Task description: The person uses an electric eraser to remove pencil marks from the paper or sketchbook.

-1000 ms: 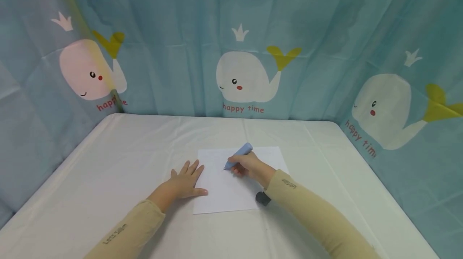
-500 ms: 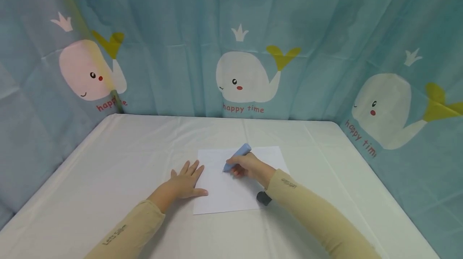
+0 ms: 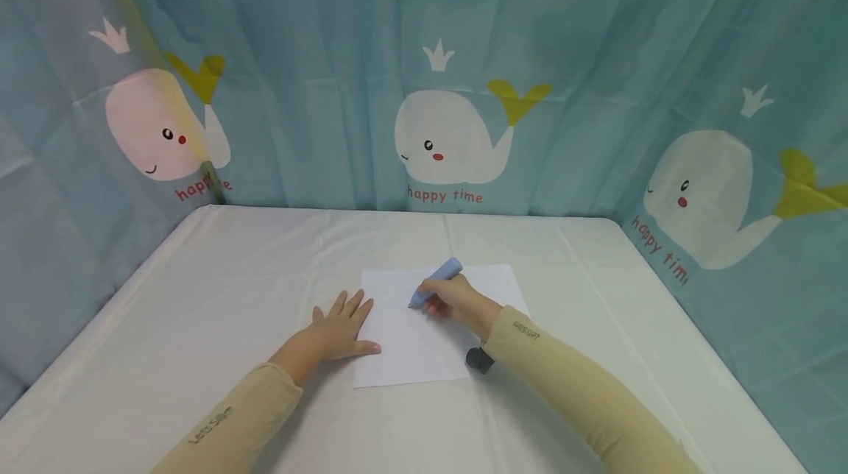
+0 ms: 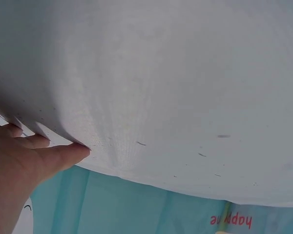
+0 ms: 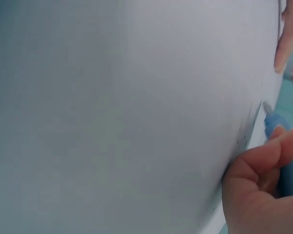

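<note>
A sheet of white paper [image 3: 397, 356] lies on the white table. My left hand [image 3: 334, 334] rests with spread fingers at the paper's left edge, the thumb on the sheet. Above the middle of the sheet, my right hand [image 3: 457, 301] pinches a thick light-blue marker [image 3: 440, 277]. Its tip points down and left, at or very close to the paper. In the right wrist view the marker [image 5: 278, 124] shows a greyish tip beside the curled fingers. A small dark cap-like piece [image 3: 478, 359] lies by the paper's lower right, partly hidden by the right sleeve.
White cloth [image 3: 232, 290] covers the table. A blue-green curtain [image 3: 298, 128] printed with whales hangs along the back and both sides. Beige sleeves [image 3: 228, 422] cover both forearms.
The marker tip shifted slightly down towards me, then slightly back up, with the right hand moving along. My left hand stayed in place on the paper. The head view tilted very slightly.
</note>
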Action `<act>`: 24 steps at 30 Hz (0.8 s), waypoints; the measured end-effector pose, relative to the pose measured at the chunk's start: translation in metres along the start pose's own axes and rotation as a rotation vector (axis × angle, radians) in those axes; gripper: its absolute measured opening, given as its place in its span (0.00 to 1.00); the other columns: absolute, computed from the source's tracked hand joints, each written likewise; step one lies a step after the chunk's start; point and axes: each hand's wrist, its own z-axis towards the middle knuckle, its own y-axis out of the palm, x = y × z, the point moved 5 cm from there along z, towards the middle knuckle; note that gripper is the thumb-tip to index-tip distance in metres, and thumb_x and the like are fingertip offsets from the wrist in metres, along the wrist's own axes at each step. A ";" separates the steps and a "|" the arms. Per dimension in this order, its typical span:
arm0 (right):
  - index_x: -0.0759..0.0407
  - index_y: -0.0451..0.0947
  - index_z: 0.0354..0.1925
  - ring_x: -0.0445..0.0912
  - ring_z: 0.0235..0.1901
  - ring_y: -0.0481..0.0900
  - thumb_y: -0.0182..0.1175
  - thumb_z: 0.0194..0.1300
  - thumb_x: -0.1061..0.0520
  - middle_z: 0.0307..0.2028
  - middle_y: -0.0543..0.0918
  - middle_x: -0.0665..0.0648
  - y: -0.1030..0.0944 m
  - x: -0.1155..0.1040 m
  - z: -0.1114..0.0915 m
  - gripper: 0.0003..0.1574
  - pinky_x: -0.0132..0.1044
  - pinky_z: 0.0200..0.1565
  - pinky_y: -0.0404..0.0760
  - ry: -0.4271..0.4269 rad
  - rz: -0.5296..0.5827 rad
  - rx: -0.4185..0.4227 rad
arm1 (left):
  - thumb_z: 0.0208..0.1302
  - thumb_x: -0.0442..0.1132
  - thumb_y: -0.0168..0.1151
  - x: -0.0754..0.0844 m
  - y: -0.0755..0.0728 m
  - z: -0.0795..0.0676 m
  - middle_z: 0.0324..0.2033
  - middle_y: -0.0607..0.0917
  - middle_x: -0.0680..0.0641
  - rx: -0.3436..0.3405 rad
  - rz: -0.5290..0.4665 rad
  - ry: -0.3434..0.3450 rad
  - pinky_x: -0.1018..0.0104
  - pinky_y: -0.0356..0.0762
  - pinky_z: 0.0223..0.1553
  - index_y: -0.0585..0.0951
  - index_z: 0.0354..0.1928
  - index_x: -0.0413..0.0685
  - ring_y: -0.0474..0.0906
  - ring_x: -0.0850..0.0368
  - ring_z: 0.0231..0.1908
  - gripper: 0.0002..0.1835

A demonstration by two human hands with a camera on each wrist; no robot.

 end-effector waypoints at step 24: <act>0.71 0.73 0.46 0.41 0.16 0.75 0.65 0.60 0.61 0.20 0.80 0.57 0.006 0.000 -0.001 0.19 0.29 0.23 0.76 0.006 -0.028 -0.041 | 0.62 0.65 0.58 0.001 0.000 0.001 0.74 0.48 0.33 0.005 -0.004 -0.007 0.22 0.41 0.59 0.54 0.74 0.38 0.38 0.30 0.72 0.51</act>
